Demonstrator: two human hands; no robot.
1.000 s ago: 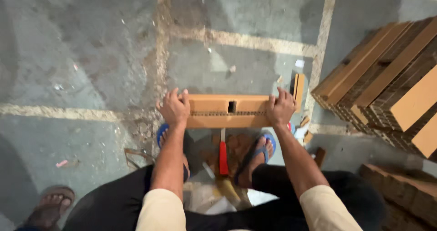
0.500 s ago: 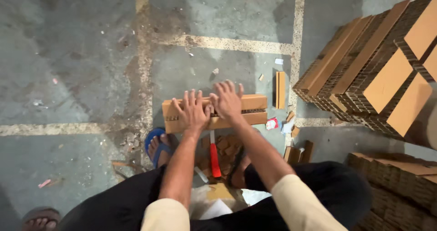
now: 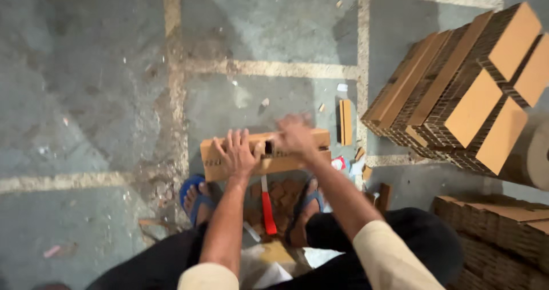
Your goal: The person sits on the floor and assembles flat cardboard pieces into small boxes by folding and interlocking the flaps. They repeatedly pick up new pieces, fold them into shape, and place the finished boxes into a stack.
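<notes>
On a worn concrete floor, a seated person presses the left hand, fingers spread flat, on a long folded cardboard box lying just ahead of blue sandals. Blurred, the right hand sits over the box's middle; whether its fingers grip cannot be told. A red-handled tool lies between the feet, stacked cardboard to the right.
</notes>
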